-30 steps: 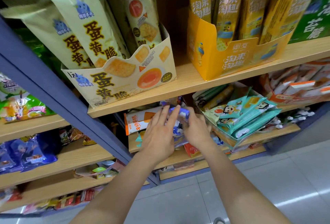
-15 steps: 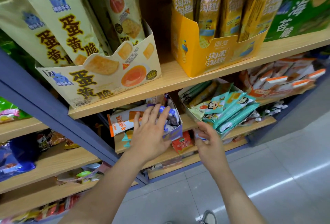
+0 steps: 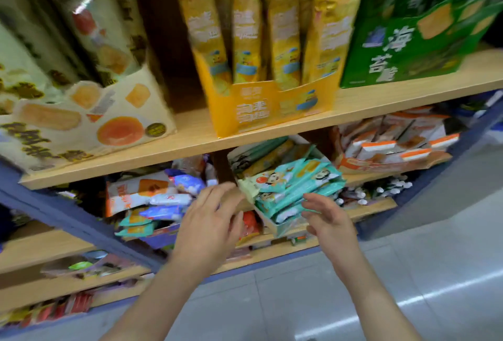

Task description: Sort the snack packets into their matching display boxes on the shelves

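Both empty: left hand (image 3: 209, 223) spread flat, right hand (image 3: 330, 218) fingers (image 3: 313, 199) loose, just beside teal snack packets (image 3: 296, 185) heaped in tilted display box (image 3: 281, 229), lower shelf (image 3: 375, 203); probably poised to pick.

Bare left hand (image 3: 209, 226), bare right hand (image 3: 329, 218); left forearm (image 3: 147, 302) and right forearm (image 3: 381, 300) uncovered as far as the view reaches.

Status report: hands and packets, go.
Left hand open, empty. Right hand open beside teal packets in tilted box, contact unclear. Nothing blocking.
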